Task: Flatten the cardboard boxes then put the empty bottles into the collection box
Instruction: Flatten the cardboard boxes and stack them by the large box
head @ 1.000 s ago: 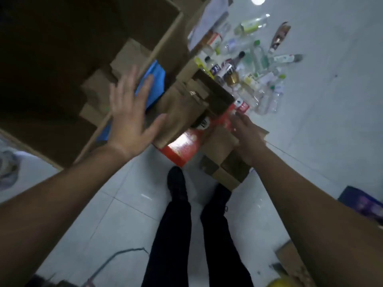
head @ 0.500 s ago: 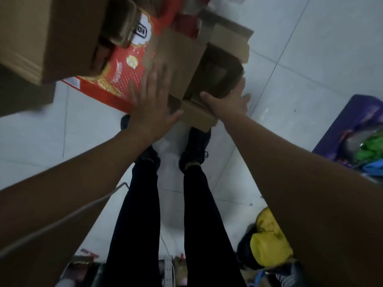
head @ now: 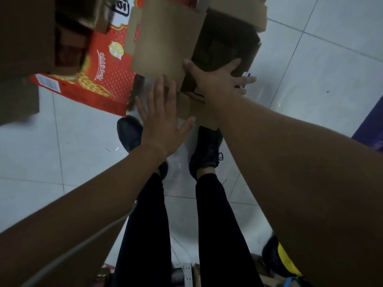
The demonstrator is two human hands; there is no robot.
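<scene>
A brown cardboard box (head: 165, 42) with raised flaps and a dark open inside stands on the white floor just ahead of my feet. My right hand (head: 215, 79) grips its near wall, thumb on the inner side and fingers curled over the edge. Beside it, my left hand (head: 161, 119) is spread flat, fingers apart, over the box's lower flap, holding nothing. A red printed carton (head: 99, 79) lies flat to the left of the brown box. No bottles are in view.
A large brown box (head: 27, 38) fills the upper left corner. My black shoes (head: 207, 150) and legs stand right below the box. A purple object (head: 371, 125) sits at the right edge and a yellow one (head: 288, 264) at the bottom right.
My view tilted down, away from the bottles, toward my feet. My right hand slid over the brown box's edge and closed on it. My left hand dropped back from the flap, still spread.
</scene>
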